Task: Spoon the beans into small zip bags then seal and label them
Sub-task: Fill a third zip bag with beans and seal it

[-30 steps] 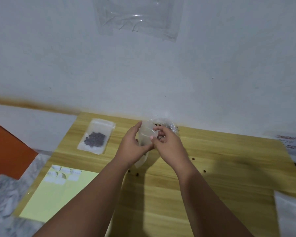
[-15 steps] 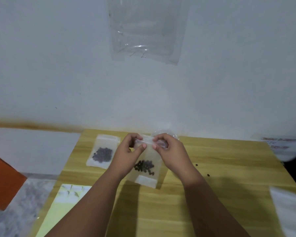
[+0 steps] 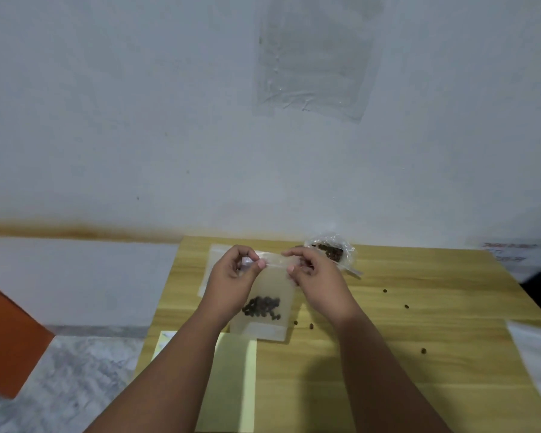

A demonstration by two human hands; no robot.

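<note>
Left hand (image 3: 231, 273) and right hand (image 3: 319, 284) pinch the zip bag (image 3: 275, 285) at its top strip's ends; an uneven press could leave a gap, spilling beans (image 3: 263, 307).

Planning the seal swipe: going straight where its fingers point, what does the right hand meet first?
Probably the left hand, pinching the same zip bag strip; the right hand points leftward along it.

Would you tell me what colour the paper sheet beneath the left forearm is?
Pale yellow paper sheet, shown in the head view.
</note>
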